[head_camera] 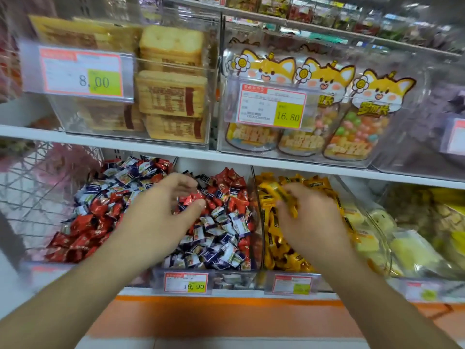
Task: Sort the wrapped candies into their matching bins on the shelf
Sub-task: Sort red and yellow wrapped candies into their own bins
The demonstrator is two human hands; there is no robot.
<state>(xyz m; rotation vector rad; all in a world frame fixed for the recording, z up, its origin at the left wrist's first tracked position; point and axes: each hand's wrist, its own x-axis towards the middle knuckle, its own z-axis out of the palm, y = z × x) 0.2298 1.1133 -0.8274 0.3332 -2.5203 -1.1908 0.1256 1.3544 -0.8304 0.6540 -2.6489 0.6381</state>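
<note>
Mid-sort. Left hand (pixel 161 212) over the middle bin (pixel 208 270) of mixed red and blue-white candies (pixel 214 222), fingers (pixel 186 182) loosely curled and spread, thumb near a red wrapper; no clear pinch visible. Right hand (pixel 304 220) at 3 o'clock over the yellow candy bin (pixel 261 222), fingers curled round yellow candies (pixel 284 197), blurred. The left bin (pixel 100 210) at 9 o'clock holds the same red/blue mix. Likely step: dropping yellows home. Next: left needs a firm pinch on one colour only.
</note>
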